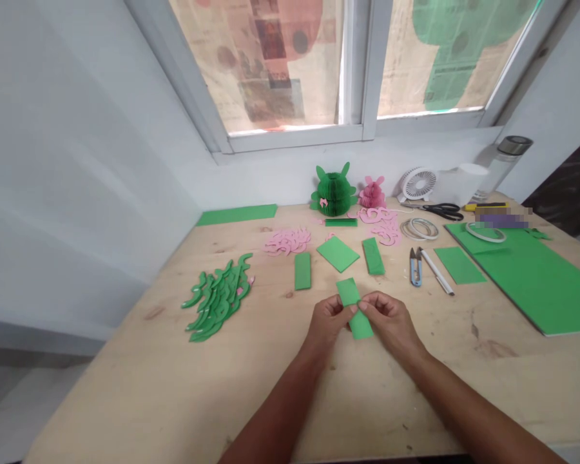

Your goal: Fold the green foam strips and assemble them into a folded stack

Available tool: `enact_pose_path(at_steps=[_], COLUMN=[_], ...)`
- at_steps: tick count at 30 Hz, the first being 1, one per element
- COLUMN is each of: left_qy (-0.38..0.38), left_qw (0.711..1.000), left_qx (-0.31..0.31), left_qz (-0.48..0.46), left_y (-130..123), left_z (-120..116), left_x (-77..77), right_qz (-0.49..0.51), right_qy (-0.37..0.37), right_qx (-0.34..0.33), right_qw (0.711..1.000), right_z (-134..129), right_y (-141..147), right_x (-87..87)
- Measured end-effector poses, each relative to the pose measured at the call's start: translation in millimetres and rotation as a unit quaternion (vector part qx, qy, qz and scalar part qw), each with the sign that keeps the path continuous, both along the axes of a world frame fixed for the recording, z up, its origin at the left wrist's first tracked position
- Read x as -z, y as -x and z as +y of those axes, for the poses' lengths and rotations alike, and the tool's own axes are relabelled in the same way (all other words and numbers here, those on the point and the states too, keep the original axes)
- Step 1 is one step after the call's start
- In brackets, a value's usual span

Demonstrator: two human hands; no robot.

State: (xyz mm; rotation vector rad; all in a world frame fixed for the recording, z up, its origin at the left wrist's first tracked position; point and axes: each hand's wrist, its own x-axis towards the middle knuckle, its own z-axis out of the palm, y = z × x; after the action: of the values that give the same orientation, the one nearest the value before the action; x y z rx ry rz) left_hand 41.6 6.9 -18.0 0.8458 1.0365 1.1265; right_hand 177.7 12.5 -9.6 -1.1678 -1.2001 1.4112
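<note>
A green paper strip (362, 327) is held slightly tilted over the wooden table, near its middle. My left hand (329, 317) pinches the strip's left edge, thumb on top. From the right, my right hand (388, 314) pinches the opposite edge, its fingertips close to the left thumb. Just beyond the strip lie a green rectangle (338, 253), a narrow green piece (302, 270) on the left and another narrow green piece (373, 256) on the right.
Curved green cutouts (220, 299) are heaped at left, pink cutouts (287, 241) behind. Blue snips (415, 269), a white pen (437, 272) and a large green sheet (546, 277) lie right. A green paper figure (334, 194), small fan (419, 185) and black scissors (444, 211) are at the back.
</note>
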Motion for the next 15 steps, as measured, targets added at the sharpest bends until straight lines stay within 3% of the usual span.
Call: enact_pose_path(at_steps=[5,15], left_qy=[-0.010,0.009], left_qw=[1.000,1.000], left_qx=[0.022,-0.016], left_qz=[0.020,0.006], left_y=[-0.2,-1.0], left_z=[-1.1,-1.5], left_x=[-4.2,-2.5], right_qz=[0.005,0.047], right_qy=[0.013,0.026], right_qx=[0.002,0.035], right_qw=[1.000,0.998], right_z=[-0.6,0.5], right_y=[-0.2,1.5], right_x=[-0.3,-6.0])
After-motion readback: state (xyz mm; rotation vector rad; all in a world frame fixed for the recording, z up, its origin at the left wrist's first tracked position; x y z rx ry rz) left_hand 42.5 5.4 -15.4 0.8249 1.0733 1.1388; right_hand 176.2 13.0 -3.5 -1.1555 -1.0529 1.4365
